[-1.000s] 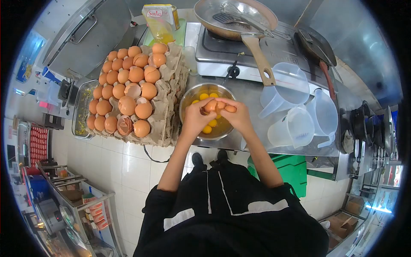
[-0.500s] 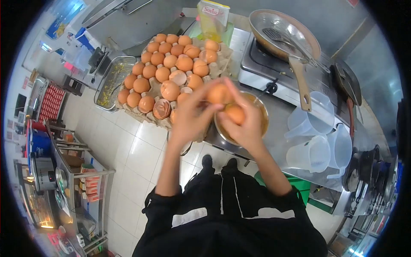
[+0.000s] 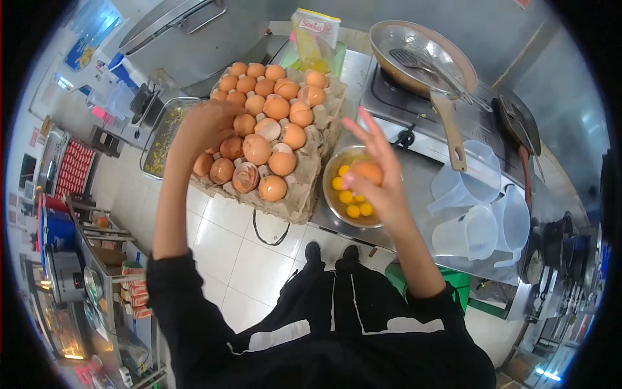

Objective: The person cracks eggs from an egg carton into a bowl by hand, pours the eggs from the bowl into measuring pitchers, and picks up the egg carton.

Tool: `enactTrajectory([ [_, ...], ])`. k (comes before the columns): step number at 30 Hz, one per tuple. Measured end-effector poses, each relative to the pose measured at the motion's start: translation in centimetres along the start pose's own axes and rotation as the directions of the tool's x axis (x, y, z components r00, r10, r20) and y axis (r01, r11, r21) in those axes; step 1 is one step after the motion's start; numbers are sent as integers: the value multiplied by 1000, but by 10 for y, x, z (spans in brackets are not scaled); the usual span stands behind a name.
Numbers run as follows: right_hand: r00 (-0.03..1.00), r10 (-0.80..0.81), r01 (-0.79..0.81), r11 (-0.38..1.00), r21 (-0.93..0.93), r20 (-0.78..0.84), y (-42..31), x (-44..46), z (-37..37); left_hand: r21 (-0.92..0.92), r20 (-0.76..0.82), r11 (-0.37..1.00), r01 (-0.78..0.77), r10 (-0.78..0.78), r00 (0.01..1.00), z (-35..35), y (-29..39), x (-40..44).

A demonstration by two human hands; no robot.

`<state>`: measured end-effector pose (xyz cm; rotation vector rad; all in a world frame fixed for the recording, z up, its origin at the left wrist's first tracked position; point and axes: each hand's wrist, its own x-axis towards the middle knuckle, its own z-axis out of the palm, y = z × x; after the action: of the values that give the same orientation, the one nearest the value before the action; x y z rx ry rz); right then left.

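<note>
My right hand (image 3: 383, 185) holds a brown egg (image 3: 368, 172) between thumb and palm, two fingers stretched upward. Beneath it stands a metal bowl (image 3: 328, 202) containing several yolks (image 3: 353, 211). My left hand (image 3: 208, 126) reaches onto the left side of a cardboard egg tray (image 3: 304, 188), its fingers curled down among the eggs; what they grip is hidden. Brown eggs fill much of the tray, and cracked empty shells (image 3: 245, 177) sit in some hollows near its front.
Right of the bowl are a gas stove (image 3: 382, 97) with a frying pan (image 3: 382, 58) and plastic measuring jugs (image 3: 463, 233). A packet (image 3: 314, 39) stands behind the tray. To the left is a wire basket (image 3: 155, 162), with a large pot (image 3: 220, 45) behind.
My left hand has moved from above the bowl leftward onto the egg tray. My right hand stays over the bowl with its egg, fingers more spread. The yolks are now visible.
</note>
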<state>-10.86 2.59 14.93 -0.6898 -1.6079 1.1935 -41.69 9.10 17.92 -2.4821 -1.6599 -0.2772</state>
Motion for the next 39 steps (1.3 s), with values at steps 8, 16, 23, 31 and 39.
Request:
enactTrajectory([
  [8,908,237,-181,966,186,-345,-5,-23,-48,-38,252,945,-324,322,912,-1,-11,33],
  [16,842,397,-291,904,314,-364,13,-34,-61,-279,159,910,-308,360,919,-10,-23,32],
  [23,765,632,-346,562,751,-120,57,-72,-60,-987,-102,152,-61,-275,956,-7,103,-18],
  [31,722,440,-366,898,245,-534,54,-69,-44,-482,455,-822,302,60,888,135,231,-9],
  [39,825,91,-258,939,-229,-557,96,-75,-34,-568,600,-745,349,-85,795,157,242,-4],
])
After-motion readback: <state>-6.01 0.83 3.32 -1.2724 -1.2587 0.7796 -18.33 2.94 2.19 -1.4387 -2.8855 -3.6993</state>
